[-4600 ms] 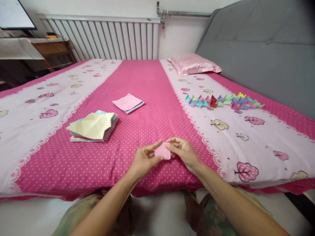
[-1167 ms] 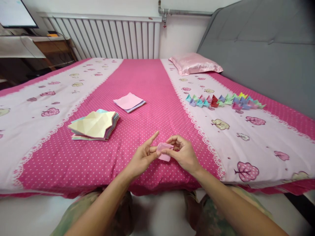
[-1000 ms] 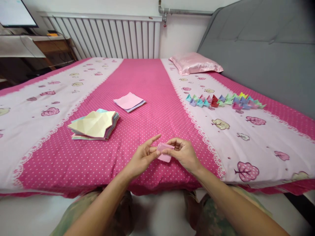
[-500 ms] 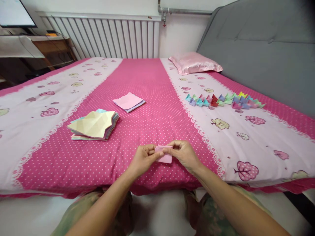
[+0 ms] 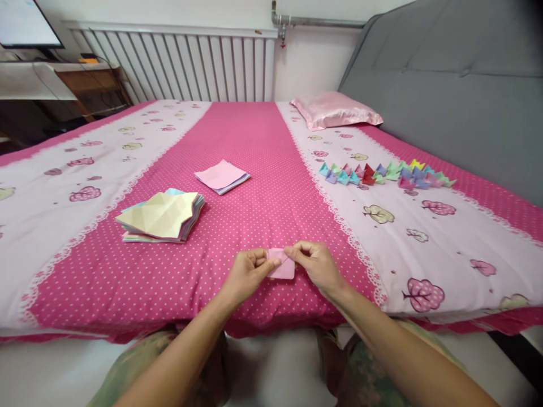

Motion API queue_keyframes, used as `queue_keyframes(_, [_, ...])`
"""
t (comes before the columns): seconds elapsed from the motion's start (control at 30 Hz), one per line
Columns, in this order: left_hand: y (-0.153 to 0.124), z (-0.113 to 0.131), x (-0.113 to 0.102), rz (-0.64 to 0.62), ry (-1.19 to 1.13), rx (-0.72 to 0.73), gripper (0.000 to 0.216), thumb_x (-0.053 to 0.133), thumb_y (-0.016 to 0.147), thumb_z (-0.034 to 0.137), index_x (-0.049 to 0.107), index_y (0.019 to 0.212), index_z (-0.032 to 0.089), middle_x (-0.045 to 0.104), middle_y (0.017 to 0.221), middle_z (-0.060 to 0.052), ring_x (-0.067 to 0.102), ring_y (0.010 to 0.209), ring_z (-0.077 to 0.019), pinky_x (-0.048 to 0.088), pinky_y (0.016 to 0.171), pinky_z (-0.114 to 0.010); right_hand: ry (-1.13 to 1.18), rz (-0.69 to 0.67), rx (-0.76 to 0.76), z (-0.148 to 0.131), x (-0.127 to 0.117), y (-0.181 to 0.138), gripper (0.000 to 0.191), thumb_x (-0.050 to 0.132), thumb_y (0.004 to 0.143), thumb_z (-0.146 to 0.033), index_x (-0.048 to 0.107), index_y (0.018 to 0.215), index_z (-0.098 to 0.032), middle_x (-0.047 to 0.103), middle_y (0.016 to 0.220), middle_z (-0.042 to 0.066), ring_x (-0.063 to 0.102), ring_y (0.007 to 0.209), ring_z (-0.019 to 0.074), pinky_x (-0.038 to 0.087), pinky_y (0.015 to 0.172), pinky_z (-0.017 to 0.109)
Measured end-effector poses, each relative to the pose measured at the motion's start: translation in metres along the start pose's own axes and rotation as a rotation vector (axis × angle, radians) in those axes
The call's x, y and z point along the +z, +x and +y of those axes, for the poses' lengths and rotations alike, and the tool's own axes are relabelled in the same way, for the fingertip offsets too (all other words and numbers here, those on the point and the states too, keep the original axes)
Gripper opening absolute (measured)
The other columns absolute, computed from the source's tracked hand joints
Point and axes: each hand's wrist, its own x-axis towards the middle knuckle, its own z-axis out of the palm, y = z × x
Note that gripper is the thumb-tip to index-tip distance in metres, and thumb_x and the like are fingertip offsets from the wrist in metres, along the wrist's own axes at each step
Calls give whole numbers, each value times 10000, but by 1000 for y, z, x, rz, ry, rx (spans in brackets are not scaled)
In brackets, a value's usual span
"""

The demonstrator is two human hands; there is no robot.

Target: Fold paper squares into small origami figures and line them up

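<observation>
A small folded square of pink paper (image 5: 281,270) is held just above the front edge of the bed, between my two hands. My left hand (image 5: 251,272) pinches its left side, thumb on top and fingers behind. At the upper right corner, my right hand (image 5: 316,264) grips the paper between thumb and forefinger. A diagonal crease or flap edge shows near that corner. Farther off lie a short stack of paper squares with pink on top (image 5: 223,174) and a thicker stack topped by a creased yellow sheet (image 5: 163,215).
Several small folded paper shapes (image 5: 386,173) in many colours stand in rows on the right of the bed. A pink pillow (image 5: 335,110) lies behind them by the grey headboard (image 5: 458,85). Beyond the bed's far edge is a white radiator (image 5: 178,65); a desk with a monitor (image 5: 27,25) stands far left.
My right thumb and forefinger have shifted up to the paper's upper right corner, uncovering more of its face and a diagonal line. My left hand keeps its hold.
</observation>
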Motion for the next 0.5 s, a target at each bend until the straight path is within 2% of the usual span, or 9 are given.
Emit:
queue_keyframes(0.1, [0,-1,1,11,-51,-75,313,765,544,268,641,777,101,666,680,-34,571,561,-85,424,537,-183,51,32,25,0,3,-1,303,618,716,-417,597,581,-147,552,557,-6,462,515,98,369,507,226])
queue_keyframes(0.17, [0,-2,0,38,-63,-105,321,768,539,269,644,779,97,669,660,-38,577,546,-86,436,535,-182,103,62,55,-1,5,-1,311,621,709,-424,595,575,-145,535,535,-16,445,499,90,358,500,220])
queue_keyframes(0.27, [1,-3,-3,127,-51,-75,273,738,588,311,645,730,97,652,605,-27,555,511,-63,426,519,-157,181,82,108,-2,7,-1,288,643,692,-415,614,605,-142,527,524,-26,433,482,79,345,488,210])
queue_keyframes(0.37, [2,-4,-6,182,-6,-30,264,705,626,355,655,703,108,644,594,-21,547,505,-59,425,515,-154,214,46,133,-1,6,0,245,672,672,-387,636,662,-145,576,577,-13,487,522,88,383,530,216])
queue_keyframes(0.5, [2,-5,-8,127,79,-28,269,698,622,378,660,659,115,629,544,-16,532,466,-66,405,474,-163,209,-53,88,0,3,1,218,695,660,-342,655,760,-153,649,736,26,570,653,123,438,636,248])
